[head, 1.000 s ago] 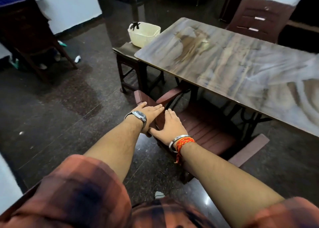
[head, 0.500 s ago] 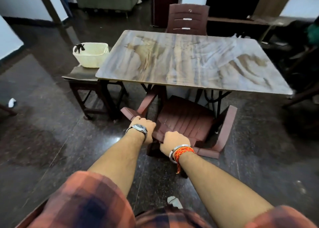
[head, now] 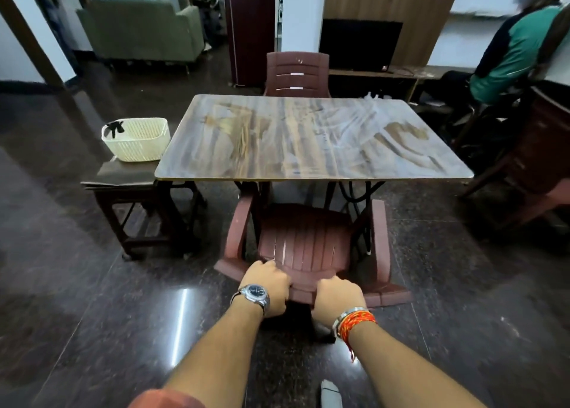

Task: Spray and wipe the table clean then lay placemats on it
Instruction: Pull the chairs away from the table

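A wood-grain table (head: 311,139) with a bare, streaked top stands straight ahead. A maroon plastic chair (head: 305,244) faces it, its seat partly under the near edge. Both my hands grip the top of the chair's backrest: my left hand (head: 271,287), with a wristwatch, on the left part, my right hand (head: 337,296), with a bangle and orange thread, on the right part. No spray bottle, cloth or placemat can be made out.
A cream basket (head: 137,139) sits on a dark stool (head: 132,185) left of the table. A second maroon chair (head: 297,74) stands at the far side. A seated person (head: 518,52) and a dark wooden chair (head: 530,160) are at the right. A green sofa (head: 138,28) is far left.
My view has swung round to face the table squarely. Both hands went from resting flat on the backrest to gripping it, and the chair now lines up with the table's near edge.
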The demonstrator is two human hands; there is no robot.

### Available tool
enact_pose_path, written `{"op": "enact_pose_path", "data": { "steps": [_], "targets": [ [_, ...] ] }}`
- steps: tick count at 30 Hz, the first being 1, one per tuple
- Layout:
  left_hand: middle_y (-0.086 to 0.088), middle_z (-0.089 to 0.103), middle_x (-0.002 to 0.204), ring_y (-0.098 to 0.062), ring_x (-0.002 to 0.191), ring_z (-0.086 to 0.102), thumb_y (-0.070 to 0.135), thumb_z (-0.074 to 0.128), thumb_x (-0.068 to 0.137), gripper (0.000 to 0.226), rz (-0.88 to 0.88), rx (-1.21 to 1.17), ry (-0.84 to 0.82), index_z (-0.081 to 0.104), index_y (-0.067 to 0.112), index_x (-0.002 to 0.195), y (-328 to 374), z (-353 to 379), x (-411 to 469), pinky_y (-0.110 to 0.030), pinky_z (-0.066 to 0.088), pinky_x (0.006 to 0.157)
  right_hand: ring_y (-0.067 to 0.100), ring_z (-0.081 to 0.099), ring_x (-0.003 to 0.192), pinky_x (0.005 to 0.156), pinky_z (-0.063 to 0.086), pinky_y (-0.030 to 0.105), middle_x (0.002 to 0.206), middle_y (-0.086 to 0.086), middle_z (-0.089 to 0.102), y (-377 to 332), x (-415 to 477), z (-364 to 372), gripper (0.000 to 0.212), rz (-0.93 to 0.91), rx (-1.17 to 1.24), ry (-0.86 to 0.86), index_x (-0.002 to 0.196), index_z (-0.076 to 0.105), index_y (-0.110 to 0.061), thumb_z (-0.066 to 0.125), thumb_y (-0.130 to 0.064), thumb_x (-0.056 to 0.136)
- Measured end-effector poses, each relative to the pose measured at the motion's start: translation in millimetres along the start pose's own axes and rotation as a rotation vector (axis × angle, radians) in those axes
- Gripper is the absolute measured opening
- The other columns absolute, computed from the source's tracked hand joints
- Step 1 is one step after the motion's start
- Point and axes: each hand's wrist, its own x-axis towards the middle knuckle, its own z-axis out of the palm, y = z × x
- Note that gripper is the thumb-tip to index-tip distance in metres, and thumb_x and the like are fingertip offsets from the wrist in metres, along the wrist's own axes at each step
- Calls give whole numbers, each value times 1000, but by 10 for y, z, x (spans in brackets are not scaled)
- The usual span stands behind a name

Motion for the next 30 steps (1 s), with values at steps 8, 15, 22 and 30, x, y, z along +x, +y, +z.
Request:
{"op": "enact_pose_path", "data": {
  "steps": [8, 15, 22, 30],
  "targets": [
    [-3, 71, 107, -31, 98, 68, 22, 55, 84, 27, -50, -60, 5, 69, 20, 106, -30, -81, 125, -37, 50, 77, 32, 63, 93, 74, 47, 36, 104, 7, 66, 58, 144, -34, 25, -79, -71, 49, 104, 61, -17, 52, -29, 83],
    [-5, 71, 110, -33, 99, 68, 22, 53, 88, 23, -82, -36, 0, 67, 19, 106, 25, -126, 332, -37, 49, 77, 34, 63, 94, 71, 43, 35, 105, 6, 66, 264, 324, -87, 23, -205, -121, 66, 101, 58, -15, 50, -25, 83],
    [-10, 71, 112, -36, 102, 68, 22, 57, 88, 24, -139, -45, 11, 68, 16, 110, 359, -369, 812, -39, 51, 81, 34, 62, 98, 73, 45, 37, 109, 7, 65, 819, 675, -331, 24, -244, -198, 41, 104, 57, -14, 52, -26, 84],
    [-9, 70, 113, -35, 103, 68, 27, 59, 86, 26, -188, -91, 14, 66, 18, 110, 440, -516, 1214, -39, 51, 82, 33, 62, 101, 75, 44, 36, 111, 6, 64, 1203, 1068, -515, 28, -357, -231, 34, 107, 57, -14, 55, -30, 83]
  ]
}}
